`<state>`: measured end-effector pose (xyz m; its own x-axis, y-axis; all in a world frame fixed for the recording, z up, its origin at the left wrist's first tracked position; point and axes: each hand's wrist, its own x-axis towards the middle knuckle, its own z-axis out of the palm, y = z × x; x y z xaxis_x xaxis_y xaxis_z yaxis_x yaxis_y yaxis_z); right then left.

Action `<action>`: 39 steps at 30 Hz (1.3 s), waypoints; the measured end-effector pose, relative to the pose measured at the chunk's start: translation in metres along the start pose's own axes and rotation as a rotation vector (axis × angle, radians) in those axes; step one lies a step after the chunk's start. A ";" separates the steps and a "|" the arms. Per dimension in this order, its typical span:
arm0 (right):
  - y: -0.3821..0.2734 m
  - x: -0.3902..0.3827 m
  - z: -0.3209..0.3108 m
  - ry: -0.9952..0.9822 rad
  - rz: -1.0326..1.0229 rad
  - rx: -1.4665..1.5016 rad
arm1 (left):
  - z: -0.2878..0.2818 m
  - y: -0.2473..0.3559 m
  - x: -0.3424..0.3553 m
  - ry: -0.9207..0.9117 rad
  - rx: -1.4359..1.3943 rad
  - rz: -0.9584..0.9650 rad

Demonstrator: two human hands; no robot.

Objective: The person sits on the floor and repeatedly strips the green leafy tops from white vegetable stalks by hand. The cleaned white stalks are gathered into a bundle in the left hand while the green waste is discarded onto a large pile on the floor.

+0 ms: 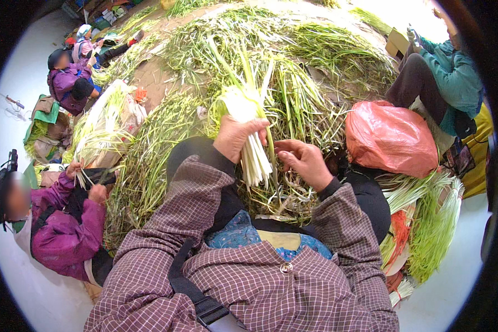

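Note:
My left hand [240, 135] is closed round a bunch of white-stemmed greens [255, 160]. Its white stem ends point down toward me, and the yellow-green leaves fan out above my fist. Just right of the stems is my right hand [304, 160], its fingers loosely bent and the thumb and forefinger slightly apart. A thin green stalk hangs close to those fingertips; whether they touch it I cannot make out. Under and beyond both hands spreads a heap of loose long greens [299, 99], with wilted, tangled leaves nearest my lap.
A pink plastic sack [390, 138] bulges at my right, above sorted bundles of greens [437, 227]. Close on my left, a person in a purple jacket [66, 227] handles stalks. Another person in teal [448, 77] sits at the far right. More people work at the far left.

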<state>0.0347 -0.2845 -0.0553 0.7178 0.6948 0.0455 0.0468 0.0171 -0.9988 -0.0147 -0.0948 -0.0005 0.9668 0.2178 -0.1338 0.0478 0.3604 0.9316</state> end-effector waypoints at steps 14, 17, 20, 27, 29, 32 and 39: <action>0.019 -0.014 0.010 0.034 0.130 0.270 | 0.007 -0.033 0.005 0.022 -0.055 -0.064; 0.017 -0.015 0.009 0.041 0.156 0.270 | 0.007 -0.035 0.005 0.055 -0.102 -0.056; 0.016 -0.015 0.011 0.059 0.152 0.288 | 0.003 -0.035 0.005 0.028 -0.093 -0.069; 0.017 -0.017 0.015 0.074 0.106 0.193 | 0.003 -0.037 0.002 0.044 -0.059 -0.093; 0.017 -0.016 0.017 0.084 0.085 0.142 | 0.006 -0.036 -0.001 0.054 -0.056 -0.094; 0.016 -0.015 0.017 0.110 0.056 0.105 | 0.006 -0.042 -0.002 0.031 -0.051 -0.074; 0.016 -0.016 0.016 0.180 0.057 0.145 | 0.007 -0.045 0.000 0.038 -0.024 -0.086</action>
<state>0.0130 -0.2837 -0.0724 0.8292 0.5586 -0.0211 -0.0882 0.0934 -0.9917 -0.0151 -0.1175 -0.0395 0.9491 0.2188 -0.2264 0.1242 0.4004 0.9079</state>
